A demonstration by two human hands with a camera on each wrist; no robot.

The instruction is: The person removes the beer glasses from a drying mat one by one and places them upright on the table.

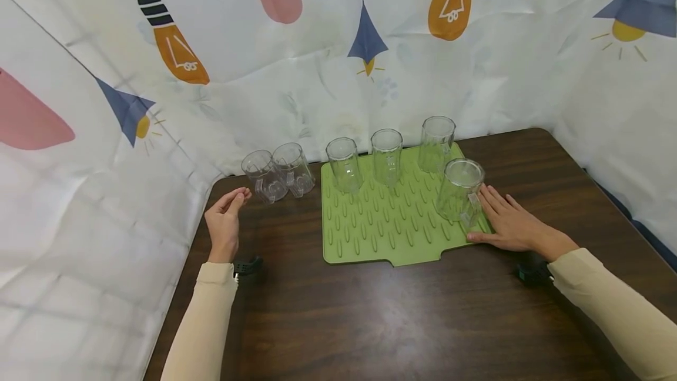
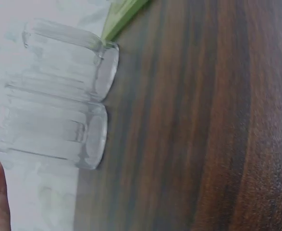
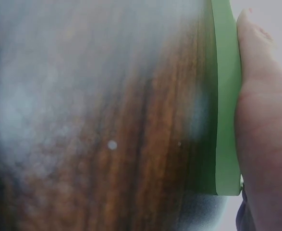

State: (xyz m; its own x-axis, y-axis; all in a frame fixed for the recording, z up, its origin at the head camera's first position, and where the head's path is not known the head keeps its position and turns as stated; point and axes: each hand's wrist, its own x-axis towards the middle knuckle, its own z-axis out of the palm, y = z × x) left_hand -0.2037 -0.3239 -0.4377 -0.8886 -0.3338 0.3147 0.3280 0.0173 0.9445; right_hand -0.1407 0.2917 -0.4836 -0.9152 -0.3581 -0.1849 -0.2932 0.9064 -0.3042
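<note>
- Left hand (image 1: pixel 226 216) near two mugs (image 1: pixel 266 178) on the table (image 1: pixel 391 316) — fingers loosely bent, holding nothing
- Right hand (image 1: pixel 510 225) resting on the green mat (image 1: pixel 378 234), fingers straight — four mugs (image 1: pixel 345 169) standing there

left hand (image 1: pixel 224 222): fingers (image 1: pixel 228 197) bent, forearm (image 1: pixel 203 316) toward 12 o'clock | right hand (image 1: pixel 512 226): palm down, fingers toward 10 o'clock
</note>
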